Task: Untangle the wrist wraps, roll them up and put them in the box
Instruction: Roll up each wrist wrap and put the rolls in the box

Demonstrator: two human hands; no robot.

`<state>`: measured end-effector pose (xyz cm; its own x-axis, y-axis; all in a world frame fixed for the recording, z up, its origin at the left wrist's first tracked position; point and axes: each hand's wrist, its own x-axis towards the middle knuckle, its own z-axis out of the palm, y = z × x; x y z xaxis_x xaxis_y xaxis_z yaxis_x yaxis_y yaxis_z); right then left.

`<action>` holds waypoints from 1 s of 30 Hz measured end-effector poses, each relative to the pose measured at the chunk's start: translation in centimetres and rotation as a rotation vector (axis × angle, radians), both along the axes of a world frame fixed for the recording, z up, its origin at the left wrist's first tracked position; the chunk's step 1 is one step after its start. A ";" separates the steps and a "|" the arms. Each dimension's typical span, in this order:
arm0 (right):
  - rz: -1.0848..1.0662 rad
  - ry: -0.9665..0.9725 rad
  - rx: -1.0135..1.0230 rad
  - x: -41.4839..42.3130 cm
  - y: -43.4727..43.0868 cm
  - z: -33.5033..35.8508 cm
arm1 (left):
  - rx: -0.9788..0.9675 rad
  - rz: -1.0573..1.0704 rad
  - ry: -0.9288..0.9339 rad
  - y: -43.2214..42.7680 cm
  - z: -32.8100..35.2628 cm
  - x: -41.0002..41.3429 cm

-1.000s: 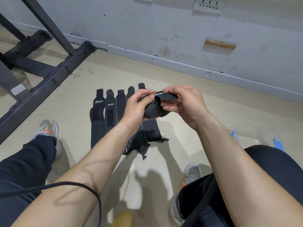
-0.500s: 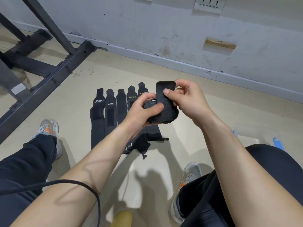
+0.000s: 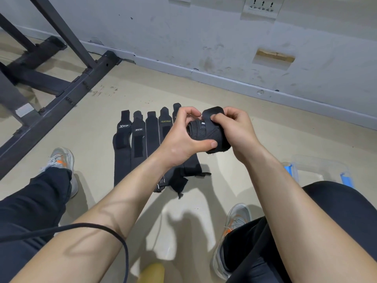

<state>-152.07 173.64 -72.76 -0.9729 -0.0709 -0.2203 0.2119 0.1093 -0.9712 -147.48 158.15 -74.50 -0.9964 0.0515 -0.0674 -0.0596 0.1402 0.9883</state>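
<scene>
You hold a rolled black wrist wrap (image 3: 204, 134) just above the centre of the frame, between both hands. Your left hand (image 3: 181, 139) curls round its left end, with the thumb pressed under the roll. Your right hand (image 3: 236, 131) grips the other end, a fingertip pinning the loose tab over the top. Below and left of the roll, more wraps (image 3: 138, 150) lie flat side by side on the floor. A clear box (image 3: 326, 166) with blue clips sits at the right edge, partly behind your knee. A dark metal frame (image 3: 61, 107) fills the upper left.
</scene>
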 end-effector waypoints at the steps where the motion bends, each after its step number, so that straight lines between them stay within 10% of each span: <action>1: -0.018 -0.023 -0.020 0.1 -0.2 -0.1 | -0.023 0.000 0.017 0.0 0.1 -0.1; 21: 0.078 -0.539 -0.333 -0.6 1.2 -1.1 | -0.210 -0.124 0.161 0.4 -0.4 0.2; 30: 0.052 -0.493 -0.285 -0.5 1.0 -0.7 | 0.242 0.107 -0.118 0.1 -0.2 0.2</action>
